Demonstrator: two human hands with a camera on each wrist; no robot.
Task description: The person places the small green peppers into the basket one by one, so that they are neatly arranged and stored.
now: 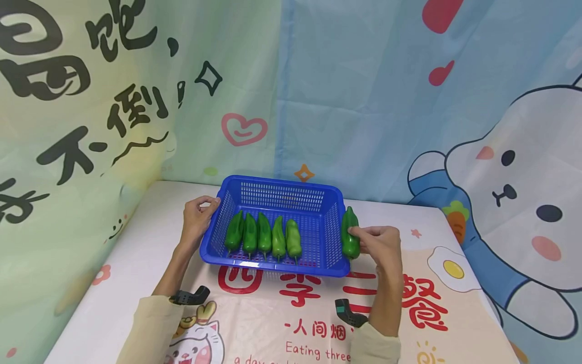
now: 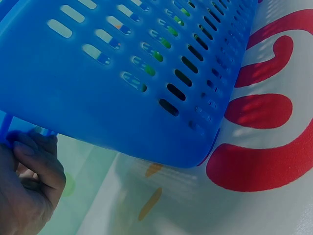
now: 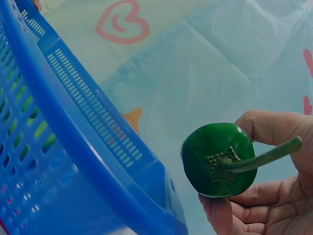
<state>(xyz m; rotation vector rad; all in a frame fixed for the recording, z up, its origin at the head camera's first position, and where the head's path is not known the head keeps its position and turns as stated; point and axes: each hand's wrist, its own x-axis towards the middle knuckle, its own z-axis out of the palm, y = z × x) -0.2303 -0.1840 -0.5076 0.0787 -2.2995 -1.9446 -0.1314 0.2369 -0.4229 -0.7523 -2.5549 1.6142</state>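
Note:
A blue plastic basket (image 1: 277, 270) with slotted walls stands on the table. Several green peppers (image 1: 264, 235) lie side by side in its left and middle part, stems toward the front. My left hand (image 1: 197, 217) grips the basket's rim at the left; in the left wrist view its curled fingers (image 2: 41, 164) are at the rim. Just outside the basket's right rim, my right hand (image 1: 379, 245) holds another green pepper (image 1: 350, 237) between thumb and fingers. Seen from the right wrist, that green pepper (image 3: 215, 161) points its stem toward the camera, beside the basket wall (image 3: 88, 142).
A printed cloth with red characters (image 1: 297, 290) covers the table (image 1: 423, 225). Behind it hangs a printed curtain (image 1: 345, 111) with a cartoon figure at the right. Dark wrist devices (image 1: 191, 296) sit on both forearms.

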